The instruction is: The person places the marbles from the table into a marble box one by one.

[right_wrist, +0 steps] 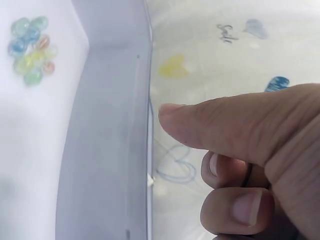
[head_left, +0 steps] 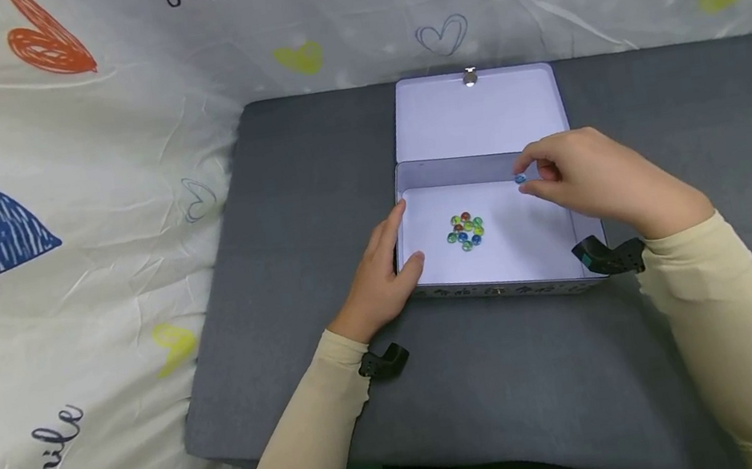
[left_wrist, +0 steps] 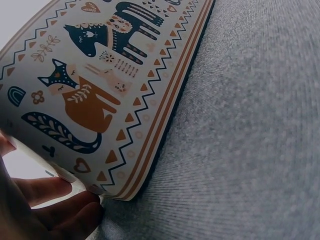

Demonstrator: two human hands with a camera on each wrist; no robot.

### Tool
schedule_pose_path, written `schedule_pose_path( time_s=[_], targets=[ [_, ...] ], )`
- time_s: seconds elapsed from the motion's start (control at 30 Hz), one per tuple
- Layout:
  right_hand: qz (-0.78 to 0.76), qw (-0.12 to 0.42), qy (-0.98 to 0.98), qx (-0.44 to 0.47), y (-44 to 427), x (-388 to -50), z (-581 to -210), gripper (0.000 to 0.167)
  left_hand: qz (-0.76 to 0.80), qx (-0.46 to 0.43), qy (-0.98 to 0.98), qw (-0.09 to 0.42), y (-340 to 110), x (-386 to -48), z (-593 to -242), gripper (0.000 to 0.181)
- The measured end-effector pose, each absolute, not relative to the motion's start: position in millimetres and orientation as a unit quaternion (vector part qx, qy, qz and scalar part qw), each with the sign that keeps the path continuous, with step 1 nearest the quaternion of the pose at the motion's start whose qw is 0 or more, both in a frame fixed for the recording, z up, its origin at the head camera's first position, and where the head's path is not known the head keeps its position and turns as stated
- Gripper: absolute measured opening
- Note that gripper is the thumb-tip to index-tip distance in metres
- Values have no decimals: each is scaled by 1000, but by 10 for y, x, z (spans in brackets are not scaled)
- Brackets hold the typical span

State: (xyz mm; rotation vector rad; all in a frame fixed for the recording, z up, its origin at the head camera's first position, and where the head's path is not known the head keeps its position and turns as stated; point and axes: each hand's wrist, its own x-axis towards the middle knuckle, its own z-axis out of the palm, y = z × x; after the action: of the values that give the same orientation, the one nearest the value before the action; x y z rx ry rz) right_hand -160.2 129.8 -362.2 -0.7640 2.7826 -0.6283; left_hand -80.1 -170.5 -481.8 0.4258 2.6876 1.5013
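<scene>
A metal box [head_left: 547,257] with a pale inside stands on the table, its hinged lid [head_left: 478,114] laid back. On its floor lies a cluster of several glass marbles [head_left: 466,231] in green, yellow, blue and red. Above the box's right side, my right hand [head_left: 589,174] pinches a blue marble [head_left: 520,178] between thumb and fingertips; the right wrist view shows the thumb [right_wrist: 215,122] but not this marble. My left hand [head_left: 378,275] grips the box's left edge, thumb at the inner side. Its fingers [left_wrist: 70,210] touch the box's outer corner, by the printed fox.
Dark grey cloth [head_left: 311,187] covers the table under the box. Behind and to the left hangs a pale curtain [head_left: 343,12] printed with hearts and writing. Dark wrist cameras sit on the left wrist [head_left: 384,363] and right wrist [head_left: 609,256].
</scene>
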Motion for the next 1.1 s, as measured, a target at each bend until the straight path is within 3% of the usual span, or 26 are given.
schedule_pose_path(
  time_s=[0.73,1.1],
  targets=[
    [-135,212,933,-257,767,-1954,-4003,19,474,143,868,29,-1677,-802,-4787,77],
    [-115,243,922,-277,673,-1975,-4121,16,475,136,869,25,-1707,-792,-4788,77]
  ],
)
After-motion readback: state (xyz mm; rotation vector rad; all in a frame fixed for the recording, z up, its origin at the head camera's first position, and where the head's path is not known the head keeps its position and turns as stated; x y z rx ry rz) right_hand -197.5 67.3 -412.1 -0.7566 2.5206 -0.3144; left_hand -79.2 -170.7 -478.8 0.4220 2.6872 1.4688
